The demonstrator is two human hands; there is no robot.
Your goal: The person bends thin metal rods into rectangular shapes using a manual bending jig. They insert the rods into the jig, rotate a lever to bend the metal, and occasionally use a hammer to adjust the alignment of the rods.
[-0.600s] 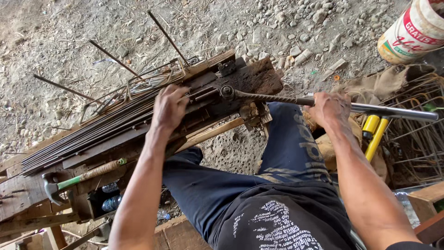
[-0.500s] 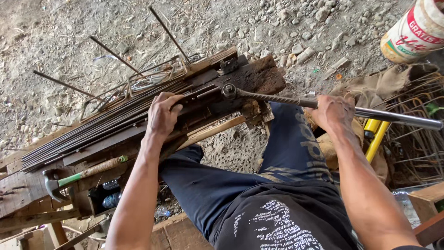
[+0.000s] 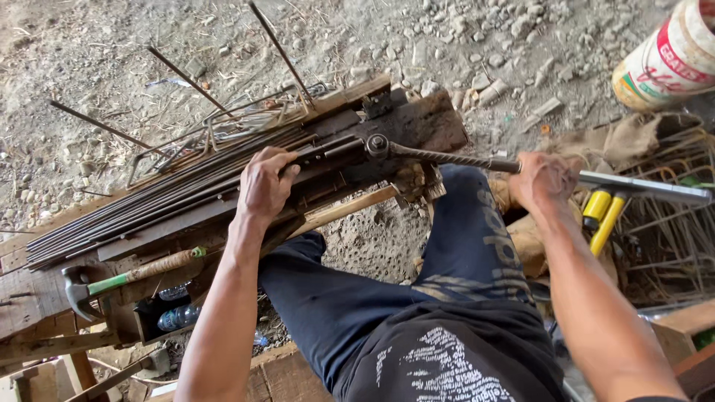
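Pressing down on the bundle of thin steel rods (image 3: 149,205), the left hand (image 3: 264,186) is being held flat, fingers curled over them on the wooden table (image 3: 417,123). The bending lever (image 3: 462,158) is being clamped by the right hand (image 3: 544,179) near its pipe end. Rods are judged stiff, heavy, rough; best gripped mid-length. A hammer (image 3: 119,279) is lying nearby.

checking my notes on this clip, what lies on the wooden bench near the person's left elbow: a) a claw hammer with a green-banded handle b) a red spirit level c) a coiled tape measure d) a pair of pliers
a: a claw hammer with a green band on its handle lies flat on the wooden bench, below the bundle of steel rods that the left hand presses on.
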